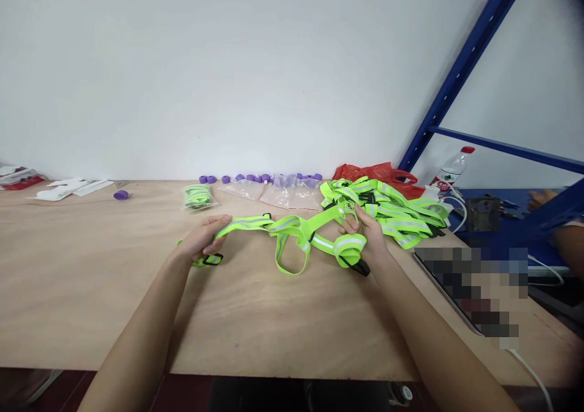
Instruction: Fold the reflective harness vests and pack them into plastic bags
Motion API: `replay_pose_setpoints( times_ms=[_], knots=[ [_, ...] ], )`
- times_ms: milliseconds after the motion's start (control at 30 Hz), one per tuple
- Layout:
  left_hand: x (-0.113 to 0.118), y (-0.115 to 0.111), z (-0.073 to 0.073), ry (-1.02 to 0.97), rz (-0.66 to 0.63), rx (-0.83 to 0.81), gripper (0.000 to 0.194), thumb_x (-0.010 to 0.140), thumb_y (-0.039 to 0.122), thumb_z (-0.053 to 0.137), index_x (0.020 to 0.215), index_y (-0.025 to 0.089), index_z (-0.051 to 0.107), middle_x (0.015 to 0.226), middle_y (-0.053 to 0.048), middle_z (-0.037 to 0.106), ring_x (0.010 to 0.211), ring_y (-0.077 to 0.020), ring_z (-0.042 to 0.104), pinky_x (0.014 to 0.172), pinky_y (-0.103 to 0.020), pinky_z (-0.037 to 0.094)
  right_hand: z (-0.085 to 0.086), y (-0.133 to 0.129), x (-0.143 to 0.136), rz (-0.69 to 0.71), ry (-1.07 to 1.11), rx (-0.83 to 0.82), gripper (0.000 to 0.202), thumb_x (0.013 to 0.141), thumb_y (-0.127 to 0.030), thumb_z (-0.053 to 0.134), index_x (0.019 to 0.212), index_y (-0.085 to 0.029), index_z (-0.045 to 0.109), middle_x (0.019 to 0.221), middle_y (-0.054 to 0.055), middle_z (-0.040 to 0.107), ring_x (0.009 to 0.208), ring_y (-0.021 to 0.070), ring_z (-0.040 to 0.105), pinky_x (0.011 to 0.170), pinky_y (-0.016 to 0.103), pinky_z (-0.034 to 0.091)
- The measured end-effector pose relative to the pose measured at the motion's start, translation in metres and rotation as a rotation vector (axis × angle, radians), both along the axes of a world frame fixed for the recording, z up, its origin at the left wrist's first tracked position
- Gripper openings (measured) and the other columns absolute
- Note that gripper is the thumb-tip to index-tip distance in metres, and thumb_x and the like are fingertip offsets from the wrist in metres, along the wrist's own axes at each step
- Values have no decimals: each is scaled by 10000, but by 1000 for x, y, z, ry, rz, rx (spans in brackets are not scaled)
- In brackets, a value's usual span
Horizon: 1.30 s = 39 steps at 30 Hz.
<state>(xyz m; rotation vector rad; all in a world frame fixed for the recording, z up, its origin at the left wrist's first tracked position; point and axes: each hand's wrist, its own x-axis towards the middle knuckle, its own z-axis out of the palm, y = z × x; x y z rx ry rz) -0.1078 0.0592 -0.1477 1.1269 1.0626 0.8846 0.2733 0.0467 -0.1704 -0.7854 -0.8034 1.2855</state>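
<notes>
A neon-green reflective strap harness with silver stripes stretches between my two hands over the wooden table. My left hand is closed around its left end, where a black buckle hangs below the fingers. My right hand grips the right end by a band and some thin green cord. Below that hand dangles a coiled part of the strap with a black clip. A loop droops in the middle. Just behind my right hand lies a heap of similar green straps.
Along the wall lie several purple rolls, clear plastic bags and a bagged green strap. A red bag, a bottle and a tablet-like device are on the right. Another person's hand shows beyond the blue frame.
</notes>
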Motion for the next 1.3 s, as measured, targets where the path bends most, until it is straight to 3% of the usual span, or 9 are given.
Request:
replay_pose_setpoints(
  times_ms=[200, 367, 500, 667, 800, 933, 1067, 1167, 1300],
  knots=[
    [-44, -3, 17, -419, 111, 284, 289, 921, 320, 635, 683, 169, 570, 327, 117, 289, 220, -21, 157, 286, -135, 243, -10, 13, 21, -37, 172, -14, 396, 793, -382, 803, 743, -247, 434, 475, -119, 367, 348, 61, 308, 358, 189, 356],
    [-48, -8, 26, -744, 323, 454, 576, 1065, 307, 362, 504, 177, 366, 327, 91, 212, 225, -28, 144, 315, -160, 299, -9, 15, 30, -95, 170, -9, 364, 727, -345, 860, 842, -253, 527, 504, -131, 391, 321, 44, 286, 310, 186, 305],
    [-47, -8, 29, -839, 455, 457, 596, 1094, 306, 271, 516, 175, 330, 341, 82, 260, 236, -27, 181, 318, -166, 277, 0, 15, 45, -122, 167, 27, 345, 731, -295, 854, 956, -250, 596, 517, -143, 396, 306, 6, 276, 314, 137, 282],
    [-48, -10, 33, -809, 501, 467, 551, 1081, 297, 368, 545, 174, 326, 360, 90, 295, 251, -22, 211, 342, -163, 291, 12, 10, 70, -174, 112, 80, 324, 721, -294, 850, 915, -253, 593, 570, -125, 449, 322, -6, 292, 320, 126, 287],
    [-46, -10, 51, -738, 567, 432, 527, 1089, 239, 329, 566, 178, 350, 372, 90, 305, 261, -23, 230, 343, -161, 290, 35, -5, 88, -206, 55, 144, 294, 702, -228, 826, 928, -259, 640, 583, -92, 508, 351, 11, 283, 339, 149, 257],
    [-41, -18, 85, -723, 519, 374, 398, 1077, 164, 350, 720, 175, 525, 400, 104, 348, 275, -21, 249, 332, -140, 293, 77, -33, 99, -227, 36, 254, 349, 599, -148, 841, 900, -255, 700, 617, -51, 549, 397, 24, 276, 368, 185, 236],
    [-38, -48, 120, -747, 366, 487, 204, 1002, 88, 485, 984, 201, 654, 591, 103, 613, 354, 14, 376, 393, -84, 413, 120, -71, 103, -231, -49, 410, 369, 520, -37, 807, 768, -292, 707, 803, 5, 630, 493, 75, 384, 387, 217, 214],
    [-36, -78, 140, -615, 318, 665, 256, 948, 141, 593, 1127, 302, 683, 936, 132, 755, 468, 13, 487, 488, -61, 512, 142, -97, 108, -277, -105, 504, 381, 565, 22, 754, 704, -330, 707, 989, -4, 658, 528, 86, 418, 378, 223, 160],
    [-31, -102, 151, -391, 274, 804, 515, 816, 184, 709, 1302, 341, 643, 1169, 71, 749, 549, -35, 606, 436, -108, 529, 150, -116, 110, -370, -184, 526, 357, 596, -11, 777, 721, -341, 724, 1068, -19, 696, 464, 68, 427, 342, 229, 136]
  ],
)
